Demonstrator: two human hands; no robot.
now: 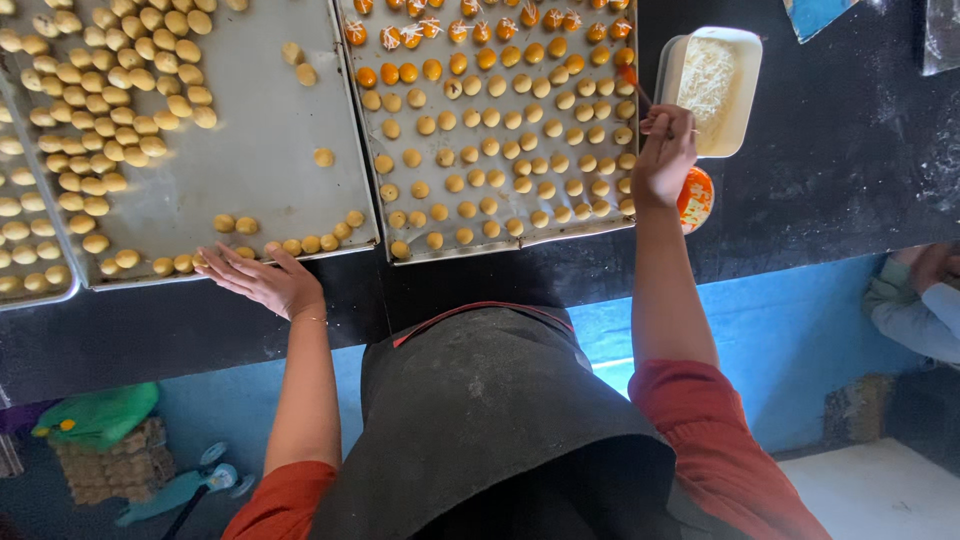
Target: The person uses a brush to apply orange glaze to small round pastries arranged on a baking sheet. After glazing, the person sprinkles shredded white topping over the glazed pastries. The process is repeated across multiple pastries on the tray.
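Dark counter [820, 150] carries 2 metal trays. Left hand [262, 278] lies flat, fingers spread, against the left tray [250, 150]; right hand [664, 155] pinches a brush [634, 86] beside the right tray [500, 215].

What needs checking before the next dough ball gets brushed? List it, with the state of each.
1. Brush held in right hand: ok.
2. Left hand flat at the edge of the left tray, holding nothing: ok.
3. Unglazed balls remaining on middle tray: ok, many rows.
4. Orange bowl beside right hand: contents cannot tell.
5. White container of shreds within reach: ok.
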